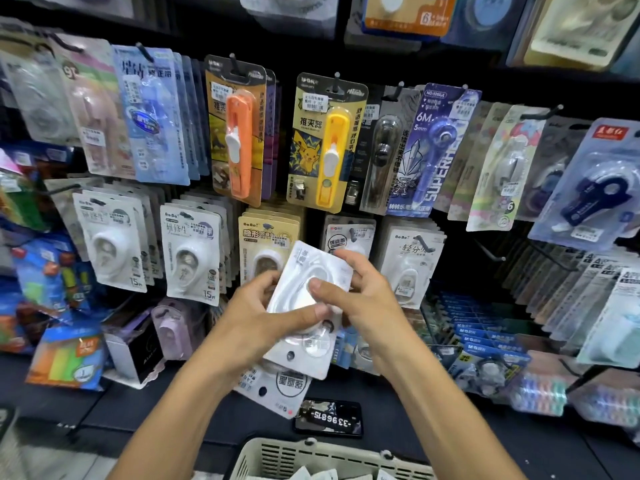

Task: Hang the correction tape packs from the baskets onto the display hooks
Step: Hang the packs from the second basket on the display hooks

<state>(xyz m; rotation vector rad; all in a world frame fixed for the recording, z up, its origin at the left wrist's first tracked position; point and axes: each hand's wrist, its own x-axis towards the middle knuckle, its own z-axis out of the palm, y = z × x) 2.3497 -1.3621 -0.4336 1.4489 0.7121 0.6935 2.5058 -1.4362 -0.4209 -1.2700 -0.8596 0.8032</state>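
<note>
Head view: both hands (263,306) (360,292) grip white packs (304,278) above pack-filled basket (311,457).

Hands: 2, left hand (258,308) and right hand (360,289) | white blister-carded correction tape packs held in hand: at least 2 (304,306) | beige slotted plastic baskets: 1 (311,457) | black phones lying flat on the shelf: 1 (329,418) | orange clip pushers: 1 (239,143) | yellow clip pushers: 1 (332,157)

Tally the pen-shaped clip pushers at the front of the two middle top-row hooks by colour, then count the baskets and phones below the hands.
Orange clip pusher: 1
Yellow clip pusher: 1
Basket: 1
Phone: 1
Total: 4
</note>
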